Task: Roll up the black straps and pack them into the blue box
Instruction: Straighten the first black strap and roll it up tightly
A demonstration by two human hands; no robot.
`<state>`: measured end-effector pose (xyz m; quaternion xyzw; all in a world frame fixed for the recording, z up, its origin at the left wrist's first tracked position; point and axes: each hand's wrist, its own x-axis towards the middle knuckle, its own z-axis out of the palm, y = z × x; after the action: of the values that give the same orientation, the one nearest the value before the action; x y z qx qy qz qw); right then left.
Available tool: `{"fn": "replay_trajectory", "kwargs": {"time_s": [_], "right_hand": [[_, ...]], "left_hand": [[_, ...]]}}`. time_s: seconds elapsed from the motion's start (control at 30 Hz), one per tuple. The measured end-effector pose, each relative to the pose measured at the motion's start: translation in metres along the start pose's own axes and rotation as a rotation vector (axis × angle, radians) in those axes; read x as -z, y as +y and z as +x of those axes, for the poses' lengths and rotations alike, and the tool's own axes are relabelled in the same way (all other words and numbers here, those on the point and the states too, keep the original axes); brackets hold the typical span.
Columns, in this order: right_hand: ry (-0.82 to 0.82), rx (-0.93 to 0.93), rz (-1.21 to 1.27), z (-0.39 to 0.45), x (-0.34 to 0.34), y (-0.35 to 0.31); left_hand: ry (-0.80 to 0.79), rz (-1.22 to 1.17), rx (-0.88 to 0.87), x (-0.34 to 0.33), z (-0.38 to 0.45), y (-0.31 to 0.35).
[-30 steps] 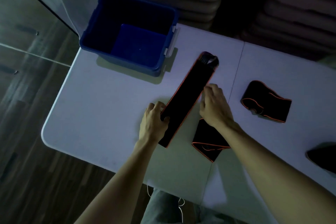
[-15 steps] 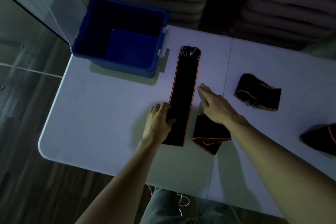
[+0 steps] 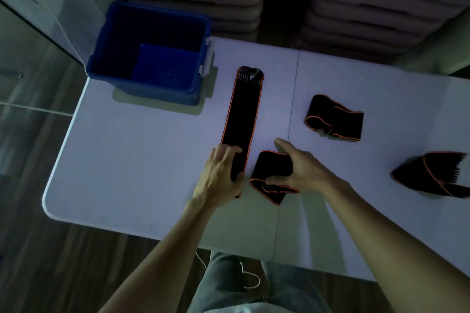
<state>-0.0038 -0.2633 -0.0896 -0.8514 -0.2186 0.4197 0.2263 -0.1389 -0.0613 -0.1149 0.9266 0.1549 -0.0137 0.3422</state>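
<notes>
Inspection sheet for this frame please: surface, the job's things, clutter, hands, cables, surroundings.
Surface: white folding table with a centre seam, dimly lit.
Job's things: blue box at the far left corner, nothing visible inside; long strap laid flat and straight; folded strap beside it; second folded strap further right; bunched strap at the right edge.
Clutter: nothing seen.
Hands: left hand grips the long strap's near end; right hand rests on the folded strap, fingers relaxed.
Cables: thin white cord over the person's lap.
Surroundings: stacked cushions behind; wood floor.
</notes>
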Motion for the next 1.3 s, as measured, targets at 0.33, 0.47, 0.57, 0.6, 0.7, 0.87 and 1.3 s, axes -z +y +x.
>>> {"fn": "replay_trajectory", "kwargs": {"time_s": [0.33, 0.47, 0.57, 0.6, 0.7, 0.87, 1.3], "right_hand": [[0.202, 0.145, 0.102, -0.036, -0.011, 0.046], [0.107, 0.089, 0.057, -0.049, -0.012, 0.045], [0.166, 0.052, 0.103, -0.051, -0.015, 0.051], [0.186, 0.030, 0.176, -0.052, -0.014, 0.052], [0.285, -0.043, 0.366, -0.053, -0.003, 0.053], [0.472, -0.021, 0.229, -0.060, 0.035, 0.061], [0.245, 0.065, 0.553, -0.071, 0.084, 0.025]], "left_hand": [[-0.022, 0.163, 0.039, -0.039, -0.004, 0.053], [-0.054, -0.056, 0.163, -0.032, 0.013, 0.082], [-0.116, -0.093, 0.207, -0.029, 0.021, 0.097], [-0.131, -0.082, 0.222, -0.028, 0.022, 0.100], [-0.104, -0.066, 0.297, -0.024, 0.025, 0.098], [-0.041, -0.221, 0.475, -0.019, 0.017, 0.075], [0.144, 0.053, -0.004, -0.046, -0.008, 0.112]]}}
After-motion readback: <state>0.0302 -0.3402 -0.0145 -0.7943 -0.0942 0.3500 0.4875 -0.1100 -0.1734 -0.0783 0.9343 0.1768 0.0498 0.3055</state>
